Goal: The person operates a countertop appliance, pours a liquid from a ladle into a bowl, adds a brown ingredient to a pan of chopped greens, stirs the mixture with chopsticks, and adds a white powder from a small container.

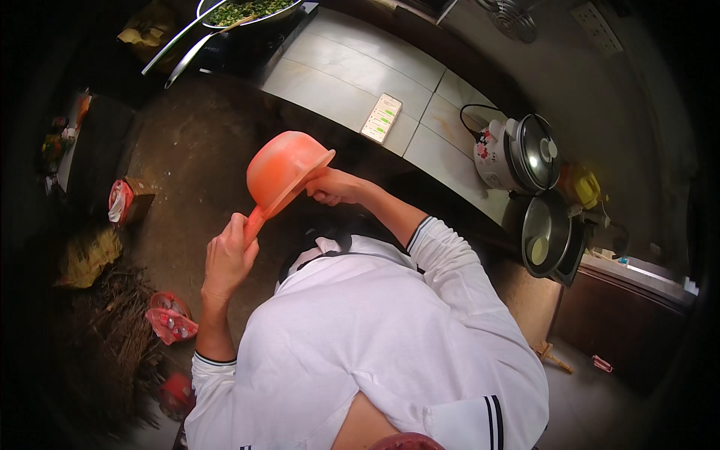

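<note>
An orange plastic dipper [289,165] is held up in front of my body, tipped on its side so that its opening faces the lower right. My left hand [231,255] is wrapped round its handle. At the rim of the bowl is my right hand [334,186], its fingers curled in against the opening. Whether those fingers pinch the rim or something inside is hidden. The inside of the bowl does not show.
Along the far right runs a tiled counter [337,75] with a phone [382,118], a rice cooker [499,154] and a metal pan [545,232]. A wok of chopped greens [247,10] stands at the far left. Dry twigs [116,330] and red bags [171,318] lie on the left floor.
</note>
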A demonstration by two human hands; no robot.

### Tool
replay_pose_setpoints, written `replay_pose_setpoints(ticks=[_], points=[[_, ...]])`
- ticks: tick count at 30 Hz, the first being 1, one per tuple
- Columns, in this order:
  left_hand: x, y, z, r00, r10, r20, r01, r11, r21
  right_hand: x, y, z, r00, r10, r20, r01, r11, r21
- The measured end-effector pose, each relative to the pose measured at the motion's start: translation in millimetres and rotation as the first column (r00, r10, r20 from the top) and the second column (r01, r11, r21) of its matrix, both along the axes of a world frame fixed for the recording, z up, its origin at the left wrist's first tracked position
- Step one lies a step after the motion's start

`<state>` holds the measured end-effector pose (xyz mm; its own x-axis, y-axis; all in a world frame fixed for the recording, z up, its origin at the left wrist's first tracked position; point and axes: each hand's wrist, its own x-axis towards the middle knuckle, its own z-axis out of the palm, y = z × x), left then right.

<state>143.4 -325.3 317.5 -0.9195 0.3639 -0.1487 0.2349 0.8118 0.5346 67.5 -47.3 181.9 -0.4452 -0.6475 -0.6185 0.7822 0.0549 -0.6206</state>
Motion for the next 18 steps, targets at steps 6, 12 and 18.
replay_pose_setpoints(ticks=[6,12,18], points=[[-5.1,2.7,-1.4,1.000,-0.017,0.006,0.016,0.999,0.030,0.4,5.4,7.4,1.000,-0.029,0.004,0.029,0.999,0.017],[-9.5,5.4,-3.2,1.000,-0.029,0.007,0.028,0.999,0.020,-1.3,10.3,8.4,0.999,-0.032,-0.010,0.032,0.999,0.006],[-9.6,6.0,-4.3,1.000,-0.015,0.017,0.014,1.000,0.016,-2.7,10.5,8.2,0.999,-0.034,-0.015,0.034,0.999,0.014]])
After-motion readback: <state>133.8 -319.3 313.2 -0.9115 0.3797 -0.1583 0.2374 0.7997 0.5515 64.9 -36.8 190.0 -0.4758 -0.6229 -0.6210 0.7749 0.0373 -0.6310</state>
